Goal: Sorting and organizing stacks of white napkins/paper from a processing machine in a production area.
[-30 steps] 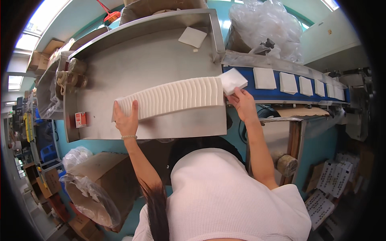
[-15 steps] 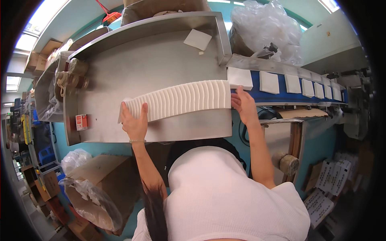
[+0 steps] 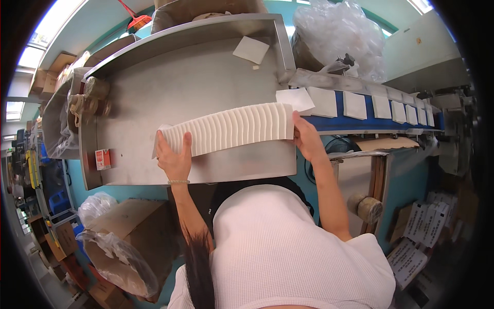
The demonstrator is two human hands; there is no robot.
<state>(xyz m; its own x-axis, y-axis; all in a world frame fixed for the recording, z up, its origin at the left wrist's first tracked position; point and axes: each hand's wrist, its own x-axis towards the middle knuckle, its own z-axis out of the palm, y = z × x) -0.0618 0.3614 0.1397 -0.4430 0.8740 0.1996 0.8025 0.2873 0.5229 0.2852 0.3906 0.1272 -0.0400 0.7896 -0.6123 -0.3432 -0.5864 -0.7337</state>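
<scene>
Right hand [image 3: 309, 140] inward, sheets [image 3: 231, 129] between hands

And here on the left, a little red-and-white box [image 3: 103, 159] sits upright! Up top, there's a red broom [image 3: 139, 21], leaning at a slant. Across to the upper right, a great bulging heap of clear plastic [image 3: 345, 38]! Down low on the left, a big cardboard box [image 3: 141, 226], crumpled plastic liner [image 3: 121, 262] round its mouth, and, lower right, white cartons [image 3: 427, 224] with dark printing, piled together!
</scene>
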